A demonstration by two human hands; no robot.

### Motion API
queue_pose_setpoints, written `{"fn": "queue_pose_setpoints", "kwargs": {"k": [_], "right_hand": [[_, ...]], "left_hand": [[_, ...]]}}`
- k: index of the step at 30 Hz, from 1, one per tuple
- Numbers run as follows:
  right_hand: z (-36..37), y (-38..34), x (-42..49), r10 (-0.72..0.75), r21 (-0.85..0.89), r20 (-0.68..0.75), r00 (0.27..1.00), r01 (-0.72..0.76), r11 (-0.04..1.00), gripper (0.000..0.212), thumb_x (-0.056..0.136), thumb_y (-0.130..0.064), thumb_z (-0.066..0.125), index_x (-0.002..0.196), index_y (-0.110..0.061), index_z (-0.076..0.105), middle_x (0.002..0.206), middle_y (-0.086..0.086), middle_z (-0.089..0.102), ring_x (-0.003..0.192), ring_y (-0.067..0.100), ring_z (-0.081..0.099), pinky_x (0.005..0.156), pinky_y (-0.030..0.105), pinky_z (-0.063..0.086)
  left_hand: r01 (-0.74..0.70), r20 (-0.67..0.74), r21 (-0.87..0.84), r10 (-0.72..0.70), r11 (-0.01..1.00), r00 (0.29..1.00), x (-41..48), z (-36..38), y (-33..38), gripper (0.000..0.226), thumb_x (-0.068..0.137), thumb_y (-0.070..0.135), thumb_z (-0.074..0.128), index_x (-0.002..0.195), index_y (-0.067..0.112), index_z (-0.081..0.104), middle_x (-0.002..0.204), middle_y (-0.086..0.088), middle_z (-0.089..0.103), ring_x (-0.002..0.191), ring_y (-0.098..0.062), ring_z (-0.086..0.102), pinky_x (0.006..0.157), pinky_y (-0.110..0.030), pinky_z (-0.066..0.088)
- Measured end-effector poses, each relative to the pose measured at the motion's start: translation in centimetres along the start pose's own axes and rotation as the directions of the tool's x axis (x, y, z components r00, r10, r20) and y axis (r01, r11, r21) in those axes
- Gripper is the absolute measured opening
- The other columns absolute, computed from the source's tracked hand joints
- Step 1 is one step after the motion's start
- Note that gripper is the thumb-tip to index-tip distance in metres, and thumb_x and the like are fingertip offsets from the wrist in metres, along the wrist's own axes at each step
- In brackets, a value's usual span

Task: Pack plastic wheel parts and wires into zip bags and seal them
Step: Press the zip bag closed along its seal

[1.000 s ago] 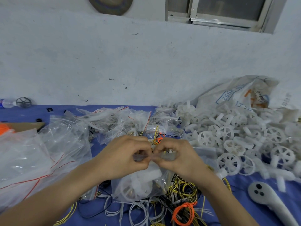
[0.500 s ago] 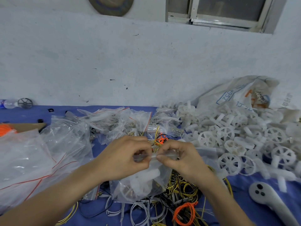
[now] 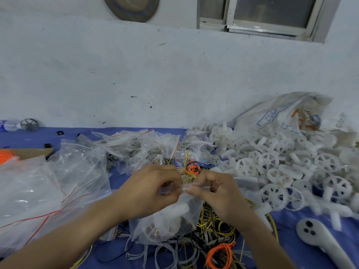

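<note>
A clear zip bag (image 3: 167,224) holding white wheel parts hangs in front of me over the blue table. My left hand (image 3: 149,191) pinches the bag's top strip on the left side. My right hand (image 3: 215,193) pinches the same strip just to the right, thumb against fingers. The strip runs between the two hands, which nearly touch. A large heap of white plastic wheels (image 3: 275,171) lies to the right. Coiled wires (image 3: 213,233), yellow, black, white and orange, lie under and in front of the bag.
Piles of clear zip bags (image 3: 44,187) cover the left of the blue table (image 3: 116,183), with more bags (image 3: 139,148) behind. A printed sack (image 3: 281,117) leans on the wall at right. A white handle-shaped object (image 3: 322,241) lies front right. A bottle (image 3: 9,125) stands far left.
Both hands keep pinching the bag's top strip. The right hand's fingers have slid slightly right along it, and the bag has shifted a little.
</note>
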State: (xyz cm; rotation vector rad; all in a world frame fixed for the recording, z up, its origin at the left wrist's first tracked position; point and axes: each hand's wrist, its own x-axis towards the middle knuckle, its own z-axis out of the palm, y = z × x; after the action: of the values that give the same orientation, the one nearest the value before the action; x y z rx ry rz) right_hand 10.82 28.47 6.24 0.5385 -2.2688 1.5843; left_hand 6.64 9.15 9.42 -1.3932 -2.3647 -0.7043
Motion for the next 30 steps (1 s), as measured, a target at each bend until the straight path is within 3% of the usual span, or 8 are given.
{"fn": "queue_pose_setpoints", "kwargs": {"k": [6, 9, 14, 19, 23, 26, 28, 30], "right_hand": [[-0.4, 0.4, 0.1, 0.041, 0.069, -0.08, 0.996, -0.035, 0.997, 0.024, 0.064, -0.027, 0.078, 0.062, -0.008, 0.064, 0.064, 0.013, 0.061, 0.061, 0.028, 0.054, 0.061, 0.035, 0.043], [-0.6, 0.7, -0.1, 0.051, 0.1, -0.071, 0.996, -0.043, 0.994, 0.013, 0.065, -0.031, 0.076, 0.062, -0.021, 0.068, 0.064, 0.002, 0.064, 0.063, 0.017, 0.058, 0.063, 0.029, 0.047], [-0.5, 0.9, -0.1, 0.026, 0.138, -0.061, 0.998, -0.018, 0.99, 0.015, 0.066, -0.036, 0.077, 0.063, -0.024, 0.069, 0.067, 0.0, 0.065, 0.067, 0.014, 0.059, 0.067, 0.029, 0.046], [-1.4, 1.3, -0.2, 0.039, 0.136, -0.079, 0.996, -0.028, 0.99, 0.017, 0.064, -0.036, 0.077, 0.063, -0.021, 0.069, 0.068, -0.002, 0.067, 0.068, 0.011, 0.062, 0.066, 0.025, 0.048], [-2.1, 2.2, -0.5, 0.102, 0.181, -0.12, 0.987, -0.08, 0.98, 0.018, 0.065, -0.036, 0.077, 0.062, -0.021, 0.067, 0.068, 0.0, 0.066, 0.07, 0.016, 0.063, 0.068, 0.03, 0.051], [-1.4, 3.0, -0.5, 0.184, 0.216, 0.019, 0.983, -0.183, 0.959, 0.018, 0.069, -0.03, 0.08, 0.081, -0.021, 0.07, 0.085, -0.005, 0.07, 0.081, 0.012, 0.067, 0.07, 0.022, 0.051], [0.3, 3.7, -0.9, 0.309, 0.178, 0.245, 0.919, -0.356, 0.917, 0.033, 0.069, -0.026, 0.077, 0.1, -0.021, 0.068, 0.098, -0.005, 0.072, 0.088, 0.011, 0.069, 0.072, 0.02, 0.053], [2.2, 4.3, -1.4, 0.352, 0.083, 0.329, 0.876, -0.398, 0.913, 0.03, 0.077, -0.027, 0.076, 0.104, -0.019, 0.068, 0.102, -0.001, 0.072, 0.086, 0.012, 0.069, 0.074, 0.023, 0.054]], "left_hand": [[-0.01, 0.011, -0.007, 0.01, 1.0, 1.0, -0.2, -0.2, -0.3, 0.019, 0.084, 0.027, 0.059, 0.069, 0.018, 0.053, 0.067, 0.013, 0.045, 0.061, -0.004, 0.041, 0.058, -0.02, 0.035], [-0.005, 0.01, -0.018, 0.005, 1.0, 1.0, -0.6, -0.2, -0.7, 0.026, 0.088, 0.04, 0.051, 0.068, 0.025, 0.045, 0.067, 0.012, 0.044, 0.062, -0.005, 0.043, 0.058, -0.025, 0.038], [-0.019, 0.01, -0.031, 0.019, 0.999, 1.0, -1.1, -0.3, -1.2, 0.028, 0.088, 0.05, 0.046, 0.067, 0.035, 0.035, 0.066, 0.013, 0.041, 0.06, -0.001, 0.04, 0.056, -0.029, 0.039], [0.008, -0.009, -0.017, -0.008, 1.0, 1.0, -2.3, -1.0, -2.6, 0.027, 0.087, 0.053, 0.048, 0.068, 0.036, 0.039, 0.064, 0.02, 0.042, 0.061, 0.004, 0.043, 0.057, -0.016, 0.033], [0.072, -0.043, -0.032, -0.073, 0.997, 0.996, -4.2, -1.7, -4.2, 0.029, 0.085, 0.057, 0.047, 0.065, 0.036, 0.043, 0.065, 0.017, 0.046, 0.059, 0.002, 0.045, 0.055, -0.015, 0.034], [0.082, -0.086, -0.091, -0.09, 0.992, 0.992, -4.5, -1.4, -4.2, 0.026, 0.085, 0.054, 0.049, 0.066, 0.037, 0.042, 0.067, 0.017, 0.047, 0.057, 0.002, 0.042, 0.054, -0.013, 0.031], [0.072, -0.099, -0.116, -0.083, 0.991, 0.992, -4.3, -1.0, -3.9, 0.024, 0.085, 0.052, 0.051, 0.069, 0.036, 0.043, 0.067, 0.015, 0.046, 0.057, 0.002, 0.04, 0.054, -0.014, 0.03], [0.055, -0.1, -0.12, -0.067, 0.991, 0.993, -4.1, -0.8, -3.8, 0.027, 0.084, 0.052, 0.052, 0.069, 0.032, 0.043, 0.062, 0.014, 0.043, 0.056, 0.002, 0.038, 0.054, -0.014, 0.03]]}}
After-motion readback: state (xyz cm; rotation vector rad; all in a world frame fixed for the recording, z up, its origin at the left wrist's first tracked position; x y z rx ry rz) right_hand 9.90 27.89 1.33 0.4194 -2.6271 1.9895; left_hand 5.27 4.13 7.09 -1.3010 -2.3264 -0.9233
